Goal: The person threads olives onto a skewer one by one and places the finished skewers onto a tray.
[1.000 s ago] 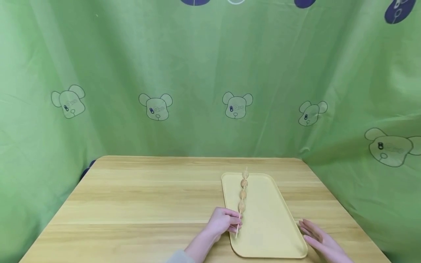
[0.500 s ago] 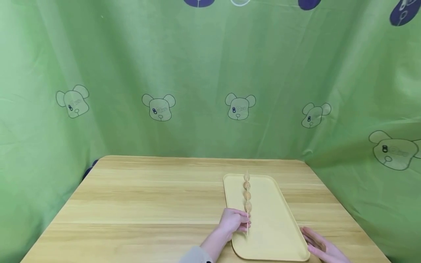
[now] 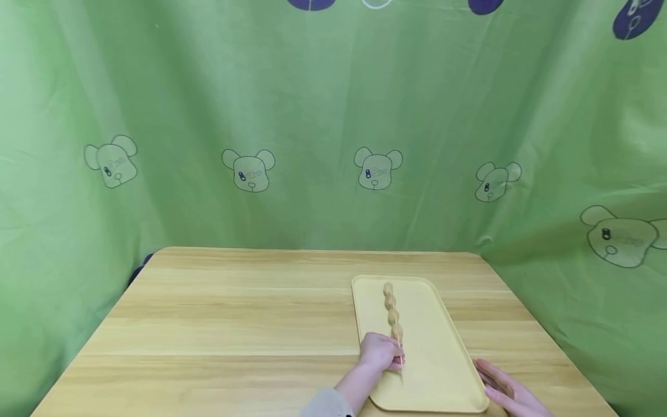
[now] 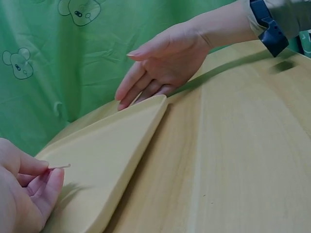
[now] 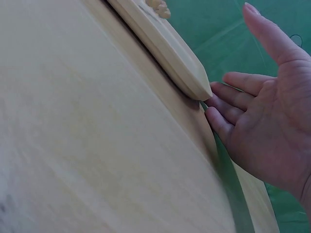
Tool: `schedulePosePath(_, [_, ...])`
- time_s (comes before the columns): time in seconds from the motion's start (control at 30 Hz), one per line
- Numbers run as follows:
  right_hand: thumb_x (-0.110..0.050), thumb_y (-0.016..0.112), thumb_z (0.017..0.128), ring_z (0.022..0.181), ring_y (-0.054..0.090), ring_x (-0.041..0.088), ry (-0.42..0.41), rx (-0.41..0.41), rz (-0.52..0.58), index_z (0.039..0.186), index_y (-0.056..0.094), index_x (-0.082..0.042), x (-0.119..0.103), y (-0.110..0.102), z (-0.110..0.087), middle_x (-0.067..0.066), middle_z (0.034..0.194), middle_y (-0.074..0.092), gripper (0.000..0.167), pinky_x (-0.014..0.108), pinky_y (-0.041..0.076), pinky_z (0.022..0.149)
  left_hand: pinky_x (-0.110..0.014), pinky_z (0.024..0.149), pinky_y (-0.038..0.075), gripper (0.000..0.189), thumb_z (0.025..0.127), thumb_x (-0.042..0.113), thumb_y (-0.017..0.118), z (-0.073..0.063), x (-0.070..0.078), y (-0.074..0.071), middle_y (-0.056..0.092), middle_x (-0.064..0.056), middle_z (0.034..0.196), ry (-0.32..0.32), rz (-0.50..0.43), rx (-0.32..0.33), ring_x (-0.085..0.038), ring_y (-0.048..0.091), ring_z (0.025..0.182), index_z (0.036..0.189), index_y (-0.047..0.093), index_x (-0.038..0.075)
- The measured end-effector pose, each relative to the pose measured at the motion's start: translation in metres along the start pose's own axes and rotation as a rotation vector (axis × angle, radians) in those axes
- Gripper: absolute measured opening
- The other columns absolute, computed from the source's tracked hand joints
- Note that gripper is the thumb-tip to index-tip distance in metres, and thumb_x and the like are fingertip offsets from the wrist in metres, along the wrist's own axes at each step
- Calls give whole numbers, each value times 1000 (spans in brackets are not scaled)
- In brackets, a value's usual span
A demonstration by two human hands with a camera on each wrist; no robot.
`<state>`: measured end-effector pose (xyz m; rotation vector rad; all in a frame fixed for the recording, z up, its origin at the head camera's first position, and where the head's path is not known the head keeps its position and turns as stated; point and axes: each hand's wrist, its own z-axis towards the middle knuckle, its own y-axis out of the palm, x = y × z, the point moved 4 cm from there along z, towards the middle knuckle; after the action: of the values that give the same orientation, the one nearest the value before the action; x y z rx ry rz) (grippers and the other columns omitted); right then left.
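Observation:
My left hand [image 3: 378, 351] pinches the lower part of a thin wooden skewer [image 3: 393, 317] threaded with several round light-brown balls. The skewer slants over the left half of a pale yellow tray [image 3: 435, 370], its balls pointing away from me. In the left wrist view, the bare end of the skewer stick [image 4: 62, 166] pokes out between thumb and fingers, close over the tray. My right hand [image 3: 508, 391] is beside the tray's near right corner. Its fingers [image 5: 238, 97] are loosely extended with the fingertips right at the tray's edge, and the thumb is raised apart.
A light wood-grain table [image 3: 208, 324] bears the tray on its right side. Green curtains [image 3: 312, 116] printed with bear faces hang behind the table and along both sides. A dark band [image 4: 268, 26] is strapped around the right wrist.
My left hand has moved slightly right with the skewer. The skewer's far end has swung left and come down over the tray. The right hand stays by the tray's edge.

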<state>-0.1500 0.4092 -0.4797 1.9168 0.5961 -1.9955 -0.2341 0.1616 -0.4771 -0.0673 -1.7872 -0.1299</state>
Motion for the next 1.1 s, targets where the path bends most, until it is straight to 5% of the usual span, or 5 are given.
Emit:
schedulePosePath(0.03, [-2,31,99,116,35,-14,4,3,-15,126,-18,24,0,0,0,-32,128,39,61,8,32,91,-22,48,52,7,73,-12,64,-1,0,0,61,-10,57,-5,7,7,-11,57,47,77,66,-7])
schedulePosePath(0.37, [-1,28,99,116,35,-14,17,-11,8,125,-20,23,-1,2,0,-32,128,39,60,7,32,91,-24,45,52,8,70,-13,66,-1,-4,3,59,-10,52,9,46,45,-14,59,44,70,64,-5])
schedulePosePath(0.57, [-6,29,100,114,36,-16,93,17,13,129,-20,19,-4,3,1,-35,125,38,62,7,33,90,-24,43,51,10,69,-13,68,-2,-2,2,57,-10,51,10,77,71,-21,62,45,68,61,-5])
schedulePosePath(0.77, [-10,30,101,112,36,-17,165,80,-16,133,-17,17,-6,4,2,-29,128,37,63,7,33,90,-24,45,52,7,71,-11,68,-3,1,0,58,-10,52,21,66,47,-17,61,45,70,63,-6])
schedulePosePath(1.1, [-7,31,100,111,37,-17,103,118,-105,131,-12,24,-10,0,1,-37,121,39,61,6,32,87,-26,48,53,3,76,-5,67,-2,7,-9,61,-11,59,50,70,-22,-11,57,47,76,64,-4])
